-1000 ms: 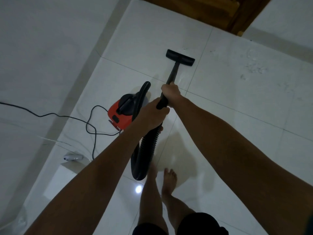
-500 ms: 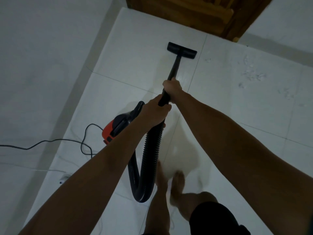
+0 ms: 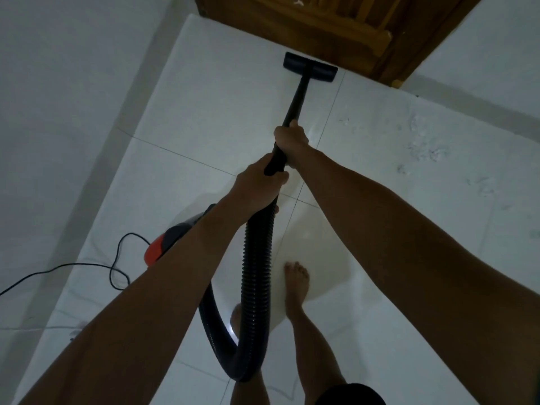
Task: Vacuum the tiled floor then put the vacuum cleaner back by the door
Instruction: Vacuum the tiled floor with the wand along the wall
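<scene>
Both hands on wand: right hand fingers wrapped high, left hand fingers curled at hose joint. Nozzle flat on tiled floor, just short of door. Red vacuum cleaner trails left. Tip imo: keep head flat, slow strokes, mind cord, dusty patch right side not done.

One head-worn view, looking steeply down.
I see both arms, close, above the tiled floor, facing the door.

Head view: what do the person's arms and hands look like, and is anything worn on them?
Both forearms are bare, with no sleeves in view. The left hand and right hand carry no gloves; no watch, ring or bracelet is visible in the dim light.
</scene>
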